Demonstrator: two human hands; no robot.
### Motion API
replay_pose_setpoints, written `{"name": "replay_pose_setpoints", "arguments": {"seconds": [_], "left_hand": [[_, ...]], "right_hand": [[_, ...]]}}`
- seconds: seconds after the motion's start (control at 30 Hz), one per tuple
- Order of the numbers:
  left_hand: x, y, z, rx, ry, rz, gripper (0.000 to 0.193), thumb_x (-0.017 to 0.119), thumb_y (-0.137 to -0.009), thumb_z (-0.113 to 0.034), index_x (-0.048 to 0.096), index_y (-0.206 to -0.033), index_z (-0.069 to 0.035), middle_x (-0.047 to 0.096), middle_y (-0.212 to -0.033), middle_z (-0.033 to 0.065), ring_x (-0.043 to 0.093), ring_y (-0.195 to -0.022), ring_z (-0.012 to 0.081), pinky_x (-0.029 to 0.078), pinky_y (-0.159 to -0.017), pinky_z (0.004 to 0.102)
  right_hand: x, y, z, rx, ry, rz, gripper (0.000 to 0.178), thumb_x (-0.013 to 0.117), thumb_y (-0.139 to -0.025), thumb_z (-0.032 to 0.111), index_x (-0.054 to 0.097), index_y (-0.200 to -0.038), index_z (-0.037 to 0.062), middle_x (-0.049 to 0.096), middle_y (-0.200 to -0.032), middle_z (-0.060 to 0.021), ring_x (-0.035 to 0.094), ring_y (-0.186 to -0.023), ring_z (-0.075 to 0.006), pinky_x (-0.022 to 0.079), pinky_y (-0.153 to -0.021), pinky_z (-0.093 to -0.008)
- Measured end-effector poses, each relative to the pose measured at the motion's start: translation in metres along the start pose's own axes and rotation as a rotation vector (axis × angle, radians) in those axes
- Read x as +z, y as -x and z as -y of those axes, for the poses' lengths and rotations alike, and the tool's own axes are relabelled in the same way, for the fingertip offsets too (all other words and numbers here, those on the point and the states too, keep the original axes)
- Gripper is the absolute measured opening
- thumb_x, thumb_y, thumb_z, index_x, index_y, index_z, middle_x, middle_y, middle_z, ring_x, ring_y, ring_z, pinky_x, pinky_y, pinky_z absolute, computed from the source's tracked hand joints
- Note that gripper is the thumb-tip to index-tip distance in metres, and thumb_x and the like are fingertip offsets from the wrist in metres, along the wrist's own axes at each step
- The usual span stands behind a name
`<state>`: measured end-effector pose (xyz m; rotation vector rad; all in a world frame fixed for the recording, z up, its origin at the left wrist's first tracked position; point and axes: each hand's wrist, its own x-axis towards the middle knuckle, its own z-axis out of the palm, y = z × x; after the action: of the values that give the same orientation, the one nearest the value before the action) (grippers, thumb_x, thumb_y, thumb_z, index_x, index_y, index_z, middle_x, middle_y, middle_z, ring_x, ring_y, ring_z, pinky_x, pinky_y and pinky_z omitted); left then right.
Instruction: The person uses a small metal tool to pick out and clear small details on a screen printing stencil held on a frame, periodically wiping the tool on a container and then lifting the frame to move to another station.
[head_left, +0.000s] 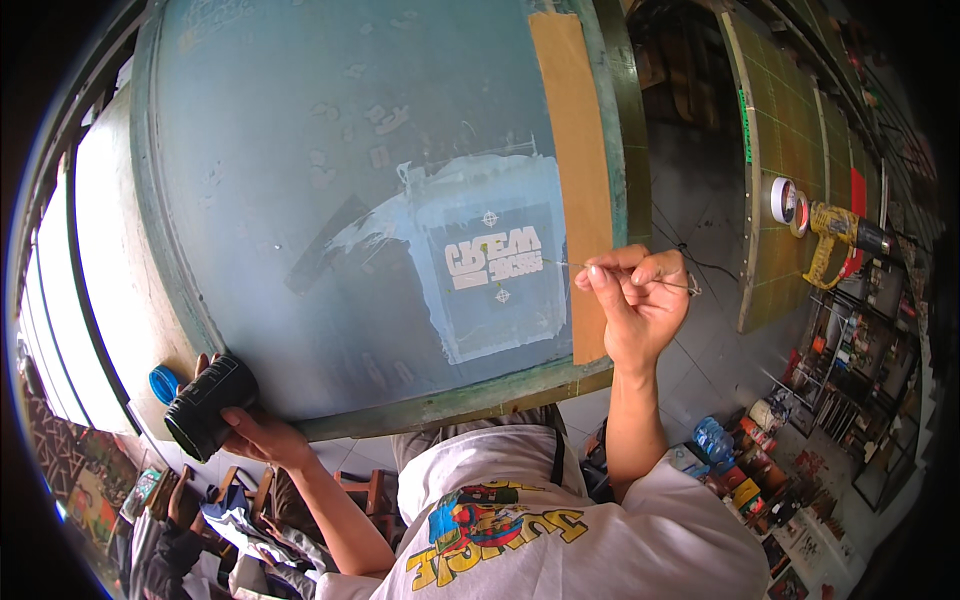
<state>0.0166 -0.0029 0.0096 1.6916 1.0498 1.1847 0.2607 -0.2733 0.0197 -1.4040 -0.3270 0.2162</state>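
Grey tiled floor (685, 355) is glimpsed beyond the work, with blue plastic bottles (712, 440) crowded at lower right. And at the right-hand grip (645, 300), a thin, pale, stick-like tool (561, 264) is pinched between fingertips, its tip pointed at white block lettering (522, 240); whether contact is made cannot be told. Light, slim and easily rolled, it looks best held near the tip. Over at lower left, a black ribbed cylinder (210, 405) is wrapped by the left-hand grip (262, 437), at the frame's corner; smooth and stiff, probably, and best held round its middle. Close beside it, a round blue cap (163, 384) is seen. Outward now: blue-coated mesh (330, 120) is stretched in a worn green frame (148, 180), likely taut and easily marked, so better held by its edges. A brown tape strip (575, 120) is laid along the right side; farther off, a yellow-and-black heat gun (822, 250) is spotted.
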Motion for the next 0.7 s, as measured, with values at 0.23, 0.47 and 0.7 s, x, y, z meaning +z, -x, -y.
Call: {"name": "replay_pose_setpoints", "arguments": {"seconds": [0.23,0.47,0.7], "left_hand": [[0.001,0.000,0.000,0.007,-0.009,-0.003,0.055,0.043,-0.101,-0.040,0.040,-0.133,0.005,0.050,-0.134,0.0182,0.058,-0.110,0.0268,0.055,-0.091,0.0399],[-0.003,0.001,0.002,-0.041,0.087,0.007,0.064,0.054,-0.097,-0.039,0.030,-0.142,0.001,0.048,-0.136,0.0250,0.054,-0.118,0.0350,0.049,-0.098,0.0458],[-0.007,0.001,0.005,-0.041,0.103,0.010,0.063,0.054,-0.097,-0.039,0.032,-0.140,0.001,0.048,-0.136,0.0251,0.055,-0.117,0.0351,0.049,-0.098,0.0462]], "right_hand": [[0.002,-0.004,-0.001,-0.004,-0.018,-0.016,0.034,0.065,-0.082,-0.015,0.040,-0.091,0.0065,0.065,-0.086,-0.0179,0.068,-0.073,-0.0202,0.060,-0.068,-0.0334],[0.000,-0.003,-0.003,-0.010,-0.033,-0.046,0.034,0.065,-0.082,-0.016,0.040,-0.092,0.0065,0.065,-0.087,-0.0179,0.067,-0.073,-0.0197,0.060,-0.067,-0.0331],[-0.001,-0.002,-0.005,-0.027,-0.023,-0.027,0.035,0.065,-0.082,-0.016,0.041,-0.092,0.0066,0.065,-0.087,-0.0171,0.068,-0.074,-0.0195,0.060,-0.068,-0.0322]]}}
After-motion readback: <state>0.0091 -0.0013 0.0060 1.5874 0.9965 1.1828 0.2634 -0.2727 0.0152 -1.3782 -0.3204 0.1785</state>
